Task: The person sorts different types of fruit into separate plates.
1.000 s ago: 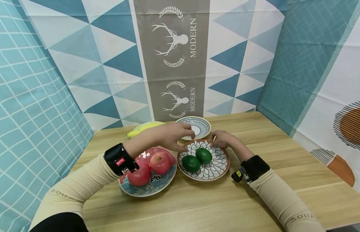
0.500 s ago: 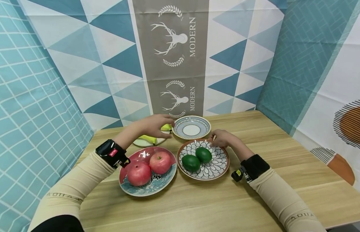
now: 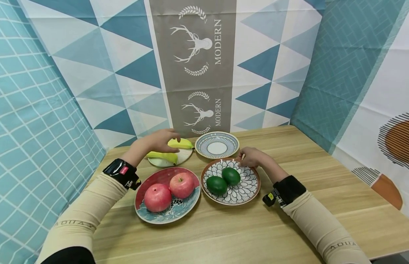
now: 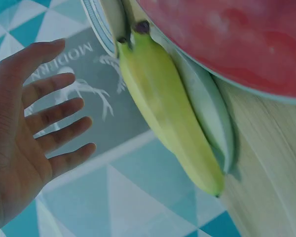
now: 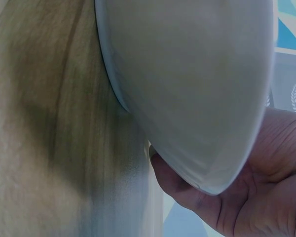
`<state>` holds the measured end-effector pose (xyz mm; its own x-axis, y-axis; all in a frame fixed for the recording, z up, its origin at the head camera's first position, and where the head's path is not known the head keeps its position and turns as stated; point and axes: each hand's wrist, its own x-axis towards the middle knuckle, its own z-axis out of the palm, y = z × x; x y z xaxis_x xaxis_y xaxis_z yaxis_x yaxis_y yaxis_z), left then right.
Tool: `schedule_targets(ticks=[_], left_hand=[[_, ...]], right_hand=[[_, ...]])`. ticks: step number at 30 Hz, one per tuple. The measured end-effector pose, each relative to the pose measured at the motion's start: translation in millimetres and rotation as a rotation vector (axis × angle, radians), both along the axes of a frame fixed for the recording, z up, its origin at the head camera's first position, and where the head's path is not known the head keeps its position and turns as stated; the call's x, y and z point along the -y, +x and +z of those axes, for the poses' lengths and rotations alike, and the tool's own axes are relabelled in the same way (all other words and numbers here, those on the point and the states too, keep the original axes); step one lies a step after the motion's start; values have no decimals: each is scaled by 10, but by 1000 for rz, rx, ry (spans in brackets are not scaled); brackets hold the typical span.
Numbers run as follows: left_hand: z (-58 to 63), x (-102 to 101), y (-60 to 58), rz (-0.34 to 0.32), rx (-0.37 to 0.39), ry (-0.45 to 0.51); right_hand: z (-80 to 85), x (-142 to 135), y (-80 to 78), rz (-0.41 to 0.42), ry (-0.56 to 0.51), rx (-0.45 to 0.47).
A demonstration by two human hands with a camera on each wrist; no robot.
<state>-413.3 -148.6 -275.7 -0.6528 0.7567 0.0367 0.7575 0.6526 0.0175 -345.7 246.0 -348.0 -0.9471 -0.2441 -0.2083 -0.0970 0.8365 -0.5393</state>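
Note:
My left hand (image 3: 159, 141) hovers with spread, relaxed fingers by two bananas (image 3: 163, 157) on a small pale plate (image 3: 183, 155) at the back left. In the left wrist view that hand (image 4: 44, 113) holds nothing, apart from the bananas (image 4: 165, 111). The right hand (image 3: 252, 157) grips the far right rim of a brown-rimmed plate (image 3: 245, 189) with a black-and-white petal pattern. Two dark green, avocado-like fruits (image 3: 217, 185) lie on that plate. From the right wrist, its pale underside (image 5: 187, 74) shows, the hand (image 5: 266, 182) curled at its edge.
A red and blue plate (image 3: 165, 218) with two red apples (image 3: 182, 185) stands front left. Behind the petal plate is a striped white plate (image 3: 217, 147) with nothing on it. Patterned cloth walls (image 3: 204, 73) close off the wooden table (image 3: 290, 234) at the back and sides.
From over the petal plate, my left hand has moved left to the bananas, uncovering the striped plate and the apples. The right hand stays at the petal plate's rim.

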Motion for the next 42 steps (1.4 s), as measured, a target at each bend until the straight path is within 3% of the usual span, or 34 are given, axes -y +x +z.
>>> schedule_targets(ticks=[8, 14, 26, 42], left_hand=[[-112, 249, -160, 123, 62, -11], [-195, 360, -213, 165, 68, -22], [-429, 415, -332, 170, 125, -67], [-521, 406, -355, 127, 85, -73]], right_hand=[[-22, 5, 29, -10, -21, 11], [-13, 12, 31, -7, -28, 9], [-25, 20, 12, -13, -34, 18], [2, 30, 34, -5, -30, -1]])
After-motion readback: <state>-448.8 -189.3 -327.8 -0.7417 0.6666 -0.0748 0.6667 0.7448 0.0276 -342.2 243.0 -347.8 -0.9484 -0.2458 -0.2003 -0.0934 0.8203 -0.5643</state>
